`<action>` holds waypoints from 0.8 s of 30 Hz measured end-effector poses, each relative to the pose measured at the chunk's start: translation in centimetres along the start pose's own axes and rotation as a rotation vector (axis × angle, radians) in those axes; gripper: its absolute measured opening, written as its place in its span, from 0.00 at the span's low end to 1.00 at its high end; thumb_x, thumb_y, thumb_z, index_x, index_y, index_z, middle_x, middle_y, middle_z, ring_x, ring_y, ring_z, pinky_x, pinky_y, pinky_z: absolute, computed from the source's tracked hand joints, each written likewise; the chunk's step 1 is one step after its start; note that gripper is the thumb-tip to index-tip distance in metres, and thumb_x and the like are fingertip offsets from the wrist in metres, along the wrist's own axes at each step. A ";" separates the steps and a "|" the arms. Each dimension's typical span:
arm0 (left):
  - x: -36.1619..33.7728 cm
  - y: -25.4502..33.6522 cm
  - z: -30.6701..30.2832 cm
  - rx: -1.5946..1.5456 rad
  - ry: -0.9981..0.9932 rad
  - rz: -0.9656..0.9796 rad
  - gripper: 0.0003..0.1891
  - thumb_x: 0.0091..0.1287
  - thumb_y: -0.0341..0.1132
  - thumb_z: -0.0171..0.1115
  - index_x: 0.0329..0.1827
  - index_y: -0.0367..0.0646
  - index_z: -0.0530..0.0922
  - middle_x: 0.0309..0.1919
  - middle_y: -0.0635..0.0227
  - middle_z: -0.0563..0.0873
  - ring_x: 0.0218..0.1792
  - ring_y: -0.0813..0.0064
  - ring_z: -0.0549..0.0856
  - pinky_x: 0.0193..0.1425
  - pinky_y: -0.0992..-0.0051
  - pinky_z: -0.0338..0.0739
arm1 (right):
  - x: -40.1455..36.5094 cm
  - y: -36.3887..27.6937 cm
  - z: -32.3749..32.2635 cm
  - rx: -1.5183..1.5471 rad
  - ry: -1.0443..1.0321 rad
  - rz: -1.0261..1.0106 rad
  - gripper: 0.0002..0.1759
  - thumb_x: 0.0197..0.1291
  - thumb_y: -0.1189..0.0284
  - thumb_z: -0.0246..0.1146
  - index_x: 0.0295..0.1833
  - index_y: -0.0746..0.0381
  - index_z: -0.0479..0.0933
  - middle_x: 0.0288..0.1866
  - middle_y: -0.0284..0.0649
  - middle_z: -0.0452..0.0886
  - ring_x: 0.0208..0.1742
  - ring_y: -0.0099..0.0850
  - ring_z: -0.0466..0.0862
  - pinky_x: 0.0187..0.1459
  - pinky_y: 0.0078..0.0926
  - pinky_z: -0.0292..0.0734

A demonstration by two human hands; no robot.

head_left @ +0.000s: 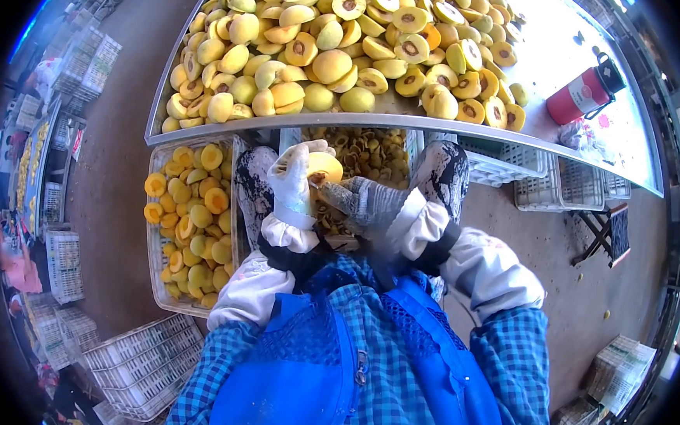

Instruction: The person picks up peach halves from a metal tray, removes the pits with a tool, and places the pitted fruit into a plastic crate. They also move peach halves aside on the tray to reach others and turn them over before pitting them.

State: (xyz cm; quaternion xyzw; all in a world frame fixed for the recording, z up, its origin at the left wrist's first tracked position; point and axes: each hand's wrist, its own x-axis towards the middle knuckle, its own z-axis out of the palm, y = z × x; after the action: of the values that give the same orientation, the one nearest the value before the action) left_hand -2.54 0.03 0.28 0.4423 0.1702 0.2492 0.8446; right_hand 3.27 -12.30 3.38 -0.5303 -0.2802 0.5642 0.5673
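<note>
My left hand [294,177], in a white glove, is closed around a yellow peach half [325,166] with its cut side and brown centre partly showing. Close against the fruit's lower edge is my right hand [365,203], in a grey knitted glove, its fingers curled together. Whatever the right fingers grip is too small or hidden to make out. Beneath both hands, between my knees, a crate holds many brownish-yellow pieces [371,148]. To the left stands a white crate [152,259] full of yellow peach halves [199,231].
A metal-edged table [408,124] in front bears a large heap of cut peaches [319,48]. A red bottle [581,95] stands on its right side. White crates [564,183] and a folding stool [609,235] are at right; another crate [148,364] lies lower left.
</note>
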 end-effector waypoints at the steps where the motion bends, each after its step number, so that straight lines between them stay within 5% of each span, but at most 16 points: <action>1: -0.3 0.4 0.2 0.046 -0.040 0.003 0.15 0.68 0.38 0.57 0.40 0.31 0.80 0.35 0.57 0.85 0.34 0.69 0.85 0.39 0.73 0.82 | -0.5 -0.2 -0.3 0.055 -0.056 0.055 0.18 0.67 0.55 0.52 0.43 0.59 0.76 0.26 0.35 0.76 0.25 0.26 0.75 0.26 0.22 0.71; 3: -0.6 0.8 0.3 0.120 -0.087 -0.015 0.17 0.68 0.41 0.57 0.41 0.31 0.79 0.35 0.56 0.85 0.32 0.68 0.85 0.37 0.72 0.82 | -1.3 -0.2 -0.6 0.230 -0.153 0.141 0.18 0.67 0.54 0.52 0.43 0.58 0.76 0.27 0.34 0.77 0.26 0.25 0.75 0.27 0.20 0.71; 8: -1.0 1.0 0.7 -0.412 -0.055 -0.310 0.23 0.67 0.51 0.50 0.46 0.37 0.76 0.37 0.53 0.83 0.32 0.58 0.83 0.35 0.64 0.81 | -1.6 2.8 0.3 0.793 -0.162 0.176 0.18 0.66 0.53 0.54 0.43 0.57 0.76 0.27 0.31 0.77 0.25 0.23 0.74 0.26 0.17 0.69; 10: -0.2 0.0 -1.3 -0.617 -0.033 -0.331 0.23 0.67 0.52 0.49 0.47 0.38 0.75 0.38 0.54 0.82 0.32 0.58 0.83 0.36 0.63 0.80 | -0.9 5.1 0.5 0.854 -0.020 0.125 0.18 0.66 0.53 0.54 0.41 0.57 0.76 0.25 0.31 0.76 0.23 0.23 0.73 0.24 0.18 0.67; 13: 0.3 2.6 -5.9 -0.324 0.288 -0.169 0.23 0.67 0.52 0.47 0.45 0.38 0.76 0.36 0.53 0.84 0.33 0.54 0.84 0.37 0.60 0.82 | 0.8 10.4 -0.4 0.819 0.275 0.108 0.18 0.65 0.53 0.55 0.38 0.58 0.76 0.22 0.30 0.74 0.19 0.24 0.70 0.21 0.20 0.65; 16: 0.3 7.1 -11.8 -0.253 0.443 0.109 0.21 0.69 0.48 0.47 0.44 0.37 0.77 0.35 0.56 0.83 0.34 0.61 0.84 0.37 0.65 0.82 | 2.3 15.3 -2.0 0.610 0.568 0.083 0.18 0.64 0.53 0.56 0.34 0.58 0.76 0.19 0.29 0.73 0.15 0.25 0.68 0.18 0.22 0.62; 18: 0.2 8.7 -13.1 0.065 0.712 0.212 0.19 0.69 0.46 0.48 0.43 0.36 0.77 0.35 0.60 0.83 0.36 0.67 0.84 0.39 0.70 0.81 | 3.2 14.6 -1.1 0.349 0.695 0.047 0.18 0.64 0.54 0.57 0.33 0.58 0.75 0.17 0.32 0.73 0.12 0.28 0.67 0.15 0.25 0.61; 19: -0.6 9.5 -11.7 0.158 0.670 0.232 0.18 0.69 0.44 0.49 0.43 0.34 0.77 0.35 0.62 0.82 0.38 0.71 0.83 0.41 0.73 0.79 | 3.8 12.8 -0.4 0.187 0.760 0.007 0.18 0.64 0.54 0.57 0.32 0.58 0.74 0.16 0.35 0.73 0.11 0.32 0.67 0.14 0.28 0.61; 21: -0.5 8.7 -10.7 0.122 0.563 0.270 0.22 0.70 0.48 0.47 0.46 0.33 0.75 0.39 0.60 0.82 0.41 0.70 0.82 0.46 0.73 0.78 | 5.5 7.4 2.3 -0.376 0.631 -0.289 0.17 0.63 0.56 0.58 0.33 0.59 0.74 0.18 0.41 0.74 0.14 0.39 0.72 0.16 0.33 0.65; 24: 0.6 7.0 -8.6 0.035 0.440 0.235 0.27 0.72 0.52 0.43 0.48 0.31 0.74 0.41 0.56 0.82 0.42 0.68 0.82 0.49 0.72 0.77 | 6.8 0.2 6.2 -0.991 0.470 -0.418 0.12 0.61 0.60 0.60 0.36 0.58 0.73 0.22 0.50 0.76 0.21 0.48 0.78 0.21 0.42 0.70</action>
State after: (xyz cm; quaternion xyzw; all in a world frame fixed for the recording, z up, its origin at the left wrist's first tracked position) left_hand -8.35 9.43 1.30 0.4086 0.3015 0.4330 0.7448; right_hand -1.13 -4.19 3.00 -0.7768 -0.4758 0.1092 0.3977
